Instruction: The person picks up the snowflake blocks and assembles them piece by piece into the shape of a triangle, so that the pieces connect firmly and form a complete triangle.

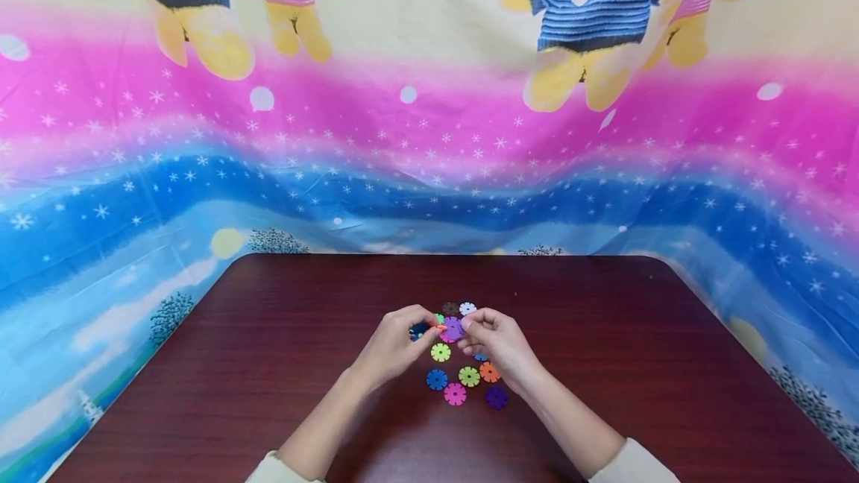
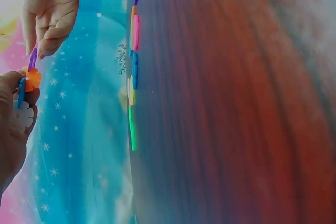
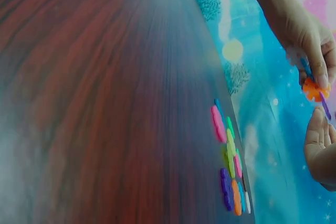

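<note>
In the head view my left hand (image 1: 397,338) and right hand (image 1: 498,341) meet above the table. The left one grips a small chain of notched plastic discs: a white disc (image 2: 23,116), a blue disc (image 2: 21,93) seen edge-on and an orange disc (image 2: 32,78). A purple notched disc (image 1: 452,329) stands against the orange disc, joined edge to edge as far as I can tell. The right thumb and fingers pinch the purple disc's outer side. Below the hands lie loose discs, among them a yellow-green disc (image 1: 440,352) and a blue disc (image 1: 437,379).
Nearer me on the dark wooden table (image 1: 302,304) lie a pink disc (image 1: 455,393), a dark purple disc (image 1: 496,397), an orange disc (image 1: 491,372) and a green disc (image 1: 469,376). A brown disc (image 1: 450,309) and white disc (image 1: 467,308) lie beyond the hands. Printed cloth (image 1: 429,133) hangs behind.
</note>
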Demonstrator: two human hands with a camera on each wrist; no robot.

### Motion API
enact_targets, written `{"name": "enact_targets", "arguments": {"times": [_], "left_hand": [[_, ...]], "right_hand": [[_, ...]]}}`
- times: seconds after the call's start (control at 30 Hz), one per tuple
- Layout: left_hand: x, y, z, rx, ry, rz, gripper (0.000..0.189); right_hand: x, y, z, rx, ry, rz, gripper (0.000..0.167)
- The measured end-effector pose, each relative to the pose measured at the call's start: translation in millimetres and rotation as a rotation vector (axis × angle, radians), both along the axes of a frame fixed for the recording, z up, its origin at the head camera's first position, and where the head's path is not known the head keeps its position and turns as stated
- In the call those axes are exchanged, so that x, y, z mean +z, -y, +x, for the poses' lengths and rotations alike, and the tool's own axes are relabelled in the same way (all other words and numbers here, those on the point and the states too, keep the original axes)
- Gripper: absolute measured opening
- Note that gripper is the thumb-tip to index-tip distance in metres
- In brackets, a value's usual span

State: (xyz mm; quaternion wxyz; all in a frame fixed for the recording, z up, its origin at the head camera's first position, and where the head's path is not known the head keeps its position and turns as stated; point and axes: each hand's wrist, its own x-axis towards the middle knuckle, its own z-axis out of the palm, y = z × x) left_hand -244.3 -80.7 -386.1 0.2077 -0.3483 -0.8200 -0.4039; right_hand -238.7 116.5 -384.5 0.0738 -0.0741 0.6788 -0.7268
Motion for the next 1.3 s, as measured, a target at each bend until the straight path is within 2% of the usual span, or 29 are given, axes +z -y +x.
{"name": "enact_targets", "arguments": {"times": [0.07,0.27,0.47,0.73,0.87,1.13,1.3], "left_hand": [[0.5,1.4,0.1,0.010,0.007,0.008,0.009],[2.1,7.5,0.3,0.032,0.006,0.039,0.011],[3.5,13.0,1.0,0.052,0.012,0.037,0.012],[3.8,18.2,1.6,0.066,0.014,0.035,0.010],[3.9,20.3,1.8,0.065,0.014,0.040,0.010],[4.0,23.8,0.7,0.078,0.026,0.050,0.010],[4.3,24.4,0.2,0.082,0.031,0.058,0.010]], "right_hand": [[-1.8,-4.5,-1.3,-0.009,-0.018,0.050,0.024],[-8.1,-19.6,-6.0,0.004,-0.095,0.294,0.020],[-15.5,-33.4,-11.1,0.073,-0.151,0.521,0.021],[-22.8,-46.0,-13.5,0.189,-0.272,0.821,0.015],[-25.5,-48.1,-13.4,0.203,-0.301,0.890,0.015],[-30.6,-48.5,-13.4,0.167,-0.289,0.922,0.018],[-33.1,-45.6,-13.5,0.158,-0.315,0.966,0.020]]}}
